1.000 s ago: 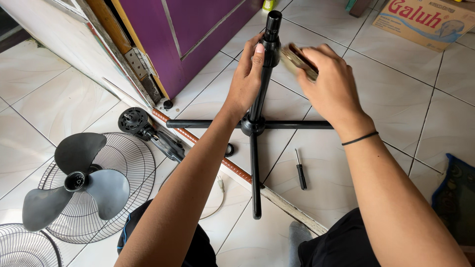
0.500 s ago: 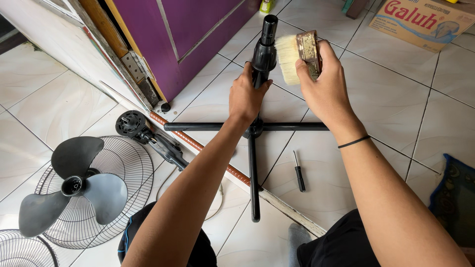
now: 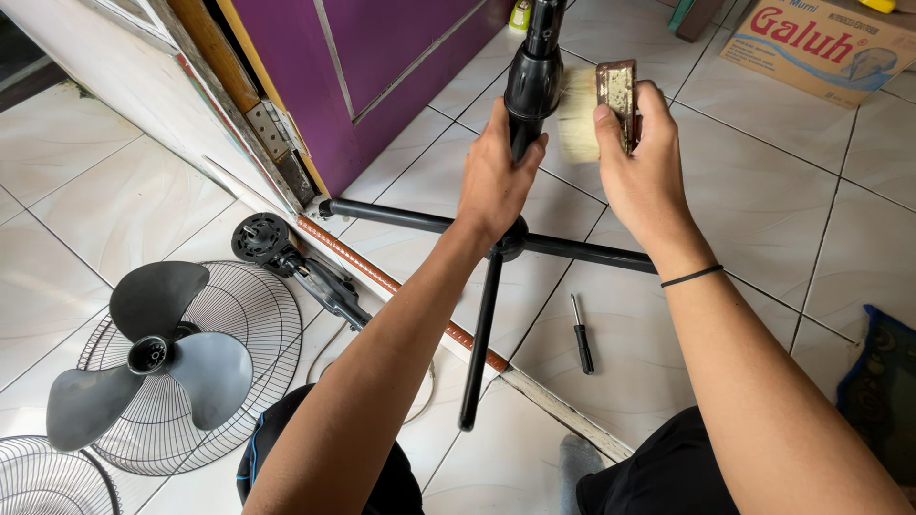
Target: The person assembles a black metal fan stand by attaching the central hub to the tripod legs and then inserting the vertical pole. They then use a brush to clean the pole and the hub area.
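My left hand (image 3: 496,176) grips the upright black pole of a fan stand (image 3: 530,86) just below its thick collar. The stand's cross-shaped black legs (image 3: 477,334) spread below and look lifted and tilted off the tiles. My right hand (image 3: 641,172) holds a wide paintbrush (image 3: 599,110) with pale bristles and a worn metal ferrule. The bristles press against the right side of the pole's collar.
A black fan blade (image 3: 143,358) lies on a wire grille (image 3: 243,381) at the left, a second grille (image 3: 48,482) in the corner. The fan motor (image 3: 286,257) rests by the purple door (image 3: 382,57). A screwdriver (image 3: 580,334) lies on the tiles; a cardboard box (image 3: 821,43) stands far right.
The stand has been lifted and tilted, its legs now slanting. The brush turned from edge-on to bristles against the collar, and my left hand shifted its grip on the pole.
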